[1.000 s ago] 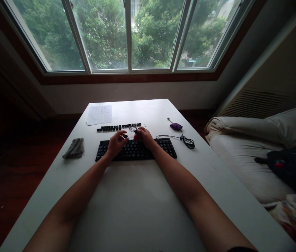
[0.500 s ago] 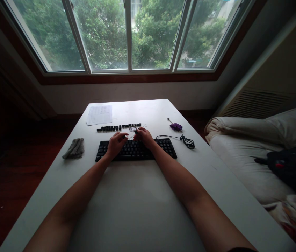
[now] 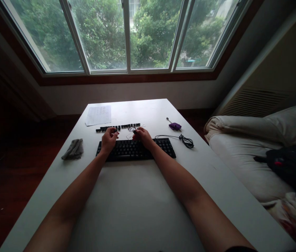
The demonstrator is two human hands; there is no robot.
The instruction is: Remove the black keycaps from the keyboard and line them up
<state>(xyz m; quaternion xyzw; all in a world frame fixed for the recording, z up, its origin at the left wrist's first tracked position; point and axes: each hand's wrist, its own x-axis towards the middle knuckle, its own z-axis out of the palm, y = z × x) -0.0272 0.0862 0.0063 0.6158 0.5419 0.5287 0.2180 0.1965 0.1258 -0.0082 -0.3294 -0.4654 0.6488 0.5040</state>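
Note:
A black keyboard (image 3: 127, 154) lies across the white table in front of me. My right hand (image 3: 143, 137) is closed over its upper edge, pinching a small tool with thin wire loops and a dark handle that looks like a wire keycap puller (image 3: 131, 129). My left hand (image 3: 108, 140) is above the keyboard's left part, thumb and fingertips pinched around what looks like a small black keycap (image 3: 115, 131). Just beyond its fingers runs a row of loose black keycaps (image 3: 129, 125). Fingers partly hide the small parts.
Printed paper (image 3: 98, 115) lies at the table's far left, with a folded grey cloth (image 3: 73, 149) nearer. On the right are a coiled cable (image 3: 187, 141) and a purple item (image 3: 175, 126) beside a thin stick. A pale sofa (image 3: 237, 157) stands beyond the table's right edge.
My left hand has moved left and slightly up, away from my right hand and towards the keycap row. My right hand stays nearly in place with the puller.

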